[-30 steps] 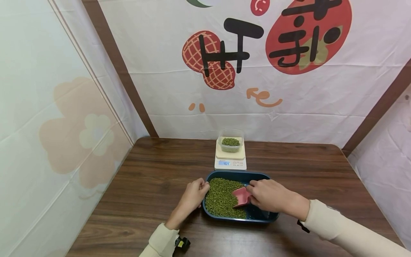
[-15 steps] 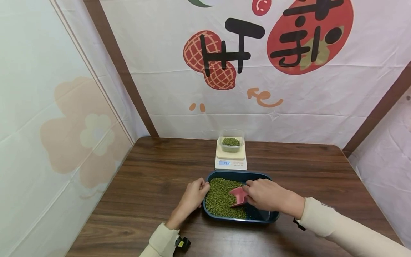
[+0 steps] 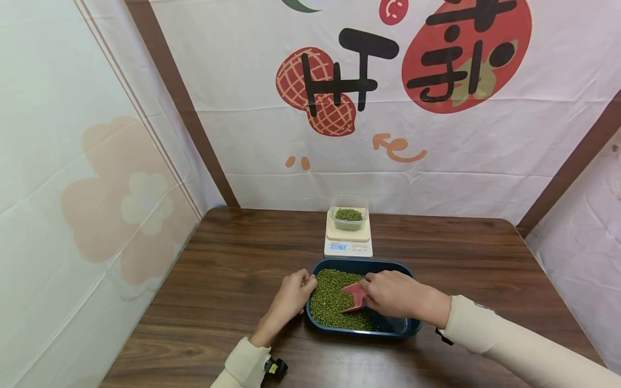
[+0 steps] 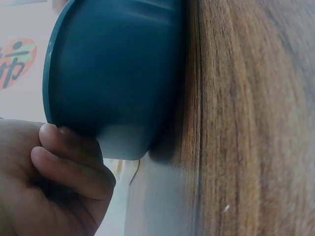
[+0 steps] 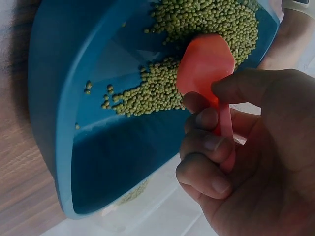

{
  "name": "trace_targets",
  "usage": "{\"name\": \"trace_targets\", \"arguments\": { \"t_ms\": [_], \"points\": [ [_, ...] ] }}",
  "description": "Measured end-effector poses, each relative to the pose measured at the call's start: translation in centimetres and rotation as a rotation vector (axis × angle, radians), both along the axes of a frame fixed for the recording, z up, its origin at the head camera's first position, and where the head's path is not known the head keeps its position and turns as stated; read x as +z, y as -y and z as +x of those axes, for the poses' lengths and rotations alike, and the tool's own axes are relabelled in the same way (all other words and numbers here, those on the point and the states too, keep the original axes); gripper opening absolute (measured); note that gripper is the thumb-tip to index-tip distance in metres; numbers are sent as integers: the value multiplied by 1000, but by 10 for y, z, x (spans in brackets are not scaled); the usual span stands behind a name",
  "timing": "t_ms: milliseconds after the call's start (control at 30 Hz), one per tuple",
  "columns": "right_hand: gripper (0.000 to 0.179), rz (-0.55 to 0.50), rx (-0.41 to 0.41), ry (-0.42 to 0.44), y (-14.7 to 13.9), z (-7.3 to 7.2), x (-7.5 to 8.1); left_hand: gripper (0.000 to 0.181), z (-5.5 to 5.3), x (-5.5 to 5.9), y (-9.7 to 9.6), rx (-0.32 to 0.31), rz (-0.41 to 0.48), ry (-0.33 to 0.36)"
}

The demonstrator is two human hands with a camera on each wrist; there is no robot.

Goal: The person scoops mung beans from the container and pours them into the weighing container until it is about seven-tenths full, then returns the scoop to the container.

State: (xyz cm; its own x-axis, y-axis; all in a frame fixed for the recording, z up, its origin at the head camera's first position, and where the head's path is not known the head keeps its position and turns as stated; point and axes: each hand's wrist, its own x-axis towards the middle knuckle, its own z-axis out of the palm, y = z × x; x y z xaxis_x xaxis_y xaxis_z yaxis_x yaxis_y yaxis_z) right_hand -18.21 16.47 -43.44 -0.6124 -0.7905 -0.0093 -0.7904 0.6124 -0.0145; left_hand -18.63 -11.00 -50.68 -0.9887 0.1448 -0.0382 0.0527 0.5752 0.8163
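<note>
- Scoop (image 3: 356,296), pink: inside the blue tray (image 3: 359,264), right of the middle of the bean pile, mouth facing left, front edge at the beans (image 3: 332,302). Depth in the pile: can't tell.
- Left hand (image 3: 294,293): arm comes up from the near edge, slanting right. Fingers curled, clamped on the tray's left rim, fingertips against it.
- Right hand (image 3: 395,293): forearm reaches in from the right, over the tray's right end, back of hand up. Fingers wrapped round the scoop handle, thumb pressed on it near the bowl.
- Around, left to right: printed cloth (image 3: 242,124) behind the brown table (image 3: 242,258); beans heaped in the tray's left and middle; scale (image 3: 348,235) just behind the tray, lit display toward the person; clear container (image 3: 365,214) on it, some beans inside.
- In the way: right hand hides part of the tray's far rim and right half from the head view. Tray-to-scale contact: can't tell.
</note>
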Motion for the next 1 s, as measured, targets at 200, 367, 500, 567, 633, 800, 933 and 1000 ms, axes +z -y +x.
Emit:
{"name": "trace_targets", "arguments": {
  "t_ms": [200,367,500,567,633,800,933,1000],
  "points": [
    [13,13,0,15,3,0,2,31,0,1,-1,4,-11,6],
    [11,19,6,21,6,-1,0,31,1,2,-1,3,-17,4],
    [14,20,11,28,9,-2,0,30,0,2,-1,-3,-12,1],
    [16,27,14,26,10,-3,-1,30,0,2,-1,-6,-9,3],
    [16,32,6,32,11,-3,-1,29,0,2,-1,-9,-6,5],
    [16,33,-4,51,14,-3,-1,30,1,2,-1,-11,-4,8],
    [15,34,9,54,16,-3,1,31,1,3,-1,-9,-7,6],
    [14,34,7,70,18,-3,3,31,1,3,-1,-7,-7,3]
  ]
}}
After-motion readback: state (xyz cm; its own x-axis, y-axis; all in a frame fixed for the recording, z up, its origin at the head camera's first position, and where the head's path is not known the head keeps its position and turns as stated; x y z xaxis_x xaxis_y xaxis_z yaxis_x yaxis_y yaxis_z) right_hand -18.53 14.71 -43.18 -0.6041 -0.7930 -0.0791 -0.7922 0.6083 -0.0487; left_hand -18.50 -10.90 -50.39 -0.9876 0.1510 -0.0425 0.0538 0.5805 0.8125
